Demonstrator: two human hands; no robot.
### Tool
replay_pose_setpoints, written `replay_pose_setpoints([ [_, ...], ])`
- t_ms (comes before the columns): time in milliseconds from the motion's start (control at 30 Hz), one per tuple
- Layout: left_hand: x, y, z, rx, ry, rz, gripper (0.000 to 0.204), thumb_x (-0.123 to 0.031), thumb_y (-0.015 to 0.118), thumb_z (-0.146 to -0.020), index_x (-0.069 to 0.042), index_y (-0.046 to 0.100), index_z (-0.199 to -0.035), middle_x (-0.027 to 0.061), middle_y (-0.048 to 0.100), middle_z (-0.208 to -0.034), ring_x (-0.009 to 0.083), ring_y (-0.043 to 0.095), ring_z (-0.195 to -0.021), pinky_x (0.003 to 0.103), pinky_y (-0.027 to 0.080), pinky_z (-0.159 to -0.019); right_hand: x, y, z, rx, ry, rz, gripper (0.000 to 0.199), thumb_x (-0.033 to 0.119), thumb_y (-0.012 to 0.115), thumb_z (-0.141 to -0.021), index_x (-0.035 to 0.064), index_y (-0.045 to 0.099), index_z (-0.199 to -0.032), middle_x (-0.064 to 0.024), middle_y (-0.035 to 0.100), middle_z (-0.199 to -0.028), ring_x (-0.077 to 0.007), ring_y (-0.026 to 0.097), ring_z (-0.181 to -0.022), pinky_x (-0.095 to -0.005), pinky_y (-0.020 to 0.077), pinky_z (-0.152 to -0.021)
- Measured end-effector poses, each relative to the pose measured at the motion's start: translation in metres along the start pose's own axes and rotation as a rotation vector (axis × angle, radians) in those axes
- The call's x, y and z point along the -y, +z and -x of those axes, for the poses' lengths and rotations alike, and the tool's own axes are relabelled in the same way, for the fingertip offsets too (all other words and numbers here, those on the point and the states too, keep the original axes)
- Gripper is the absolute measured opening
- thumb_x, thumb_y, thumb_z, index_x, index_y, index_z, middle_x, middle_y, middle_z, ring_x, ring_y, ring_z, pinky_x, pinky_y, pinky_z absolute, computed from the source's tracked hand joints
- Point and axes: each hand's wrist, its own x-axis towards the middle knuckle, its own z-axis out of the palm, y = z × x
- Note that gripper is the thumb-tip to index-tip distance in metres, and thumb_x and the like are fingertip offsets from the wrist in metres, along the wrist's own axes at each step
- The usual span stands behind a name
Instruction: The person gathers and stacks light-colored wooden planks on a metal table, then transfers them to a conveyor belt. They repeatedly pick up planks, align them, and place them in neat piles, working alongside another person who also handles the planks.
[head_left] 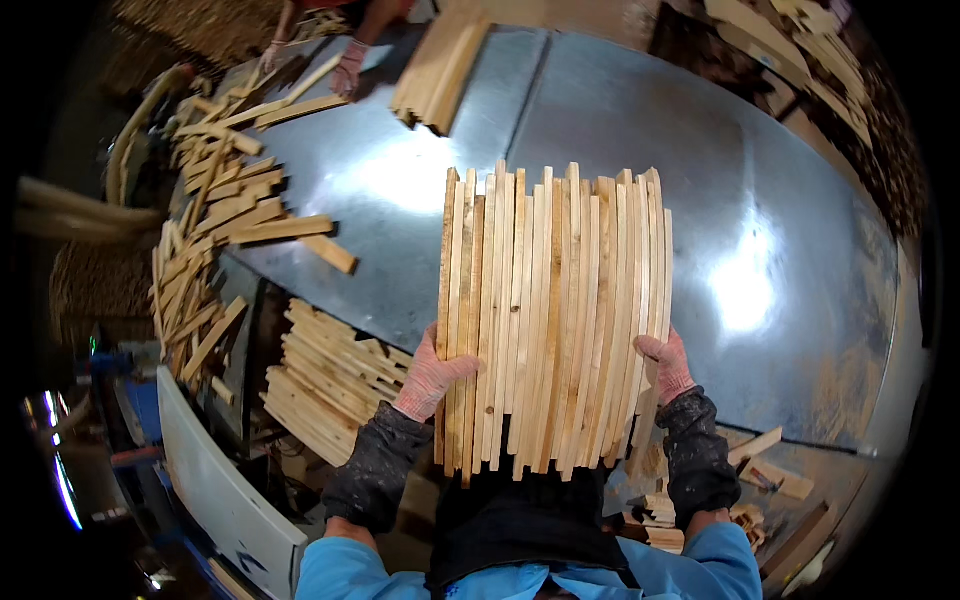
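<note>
Two gloved hands hold a row of wooden slats

The left hand and right hand grasp opposite sides of a bundle of pale wooden slats, pressed together and held above the shiny metal bench. Loose slats lie scattered at the bench's left edge.

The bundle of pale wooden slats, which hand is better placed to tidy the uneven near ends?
Probably the left hand: it grips the bundle of pale wooden slats lower, closer to those ends, than the right hand.

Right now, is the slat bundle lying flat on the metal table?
No, both hands, left hand and right hand, hold the slat bundle above the metal table.
</note>
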Motion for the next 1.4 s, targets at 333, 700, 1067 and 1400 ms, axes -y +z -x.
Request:
replay_pose_setpoints([
  [333,-0.009,-0.074,0.224,-0.268,0.260,0.144,0.088,-0.003,0.089,-0.084,-0.005,0.041,-0.158,0.0085,0.066,-0.133,0.0215,0.067,-0.118,0.037,0.057,-0.104,0.021,0.120,0.080,0.468,-0.108,0.019,0.079,0.020,0.086,-0.079,-0.0043,0.053,-0.147,-0.0156,0.069,-0.129,-0.0286,0.069,-0.116,-0.0418,0.0552,-0.106],
  [700,0.044,-0.171,0.563,-0.607,0.498,0.400,0.084,-0.006,0.087,-0.087,-0.005,0.041,-0.157,0.0089,0.064,-0.134,0.0211,0.064,-0.120,0.039,0.054,-0.108,0.004,0.337,0.350,0.912,-0.132,0.320,0.091,0.036,0.087,-0.078,0.0010,0.051,-0.153,-0.0121,0.066,-0.142,-0.0301,0.064,-0.131,-0.0455,0.0490,-0.113],
  [1067,0.206,-0.316,0.779,-0.901,0.480,0.659,0.081,-0.014,0.088,-0.088,-0.003,0.044,-0.155,0.0117,0.065,-0.137,0.0236,0.066,-0.121,0.040,0.055,-0.110,-0.189,0.542,0.463,1.164,0.118,0.648,0.038,0.008,0.075,-0.096,-0.0030,0.064,-0.130,-0.0120,0.075,-0.118,-0.0223,0.073,-0.106,-0.0354,0.0583,-0.096],
  [1400,0.228,-0.445,0.842,-1.119,0.071,0.498,0.074,-0.024,0.089,-0.090,0.001,0.051,-0.148,0.0160,0.070,-0.128,0.0250,0.068,-0.117,0.039,0.055,-0.107,-0.317,0.670,0.523,1.205,0.257,0.727,0.037,0.000,0.078,-0.093,-0.0013,0.060,-0.126,-0.0120,0.071,-0.101,-0.0229,0.070,-0.087,-0.0395,0.0603,-0.079],
])
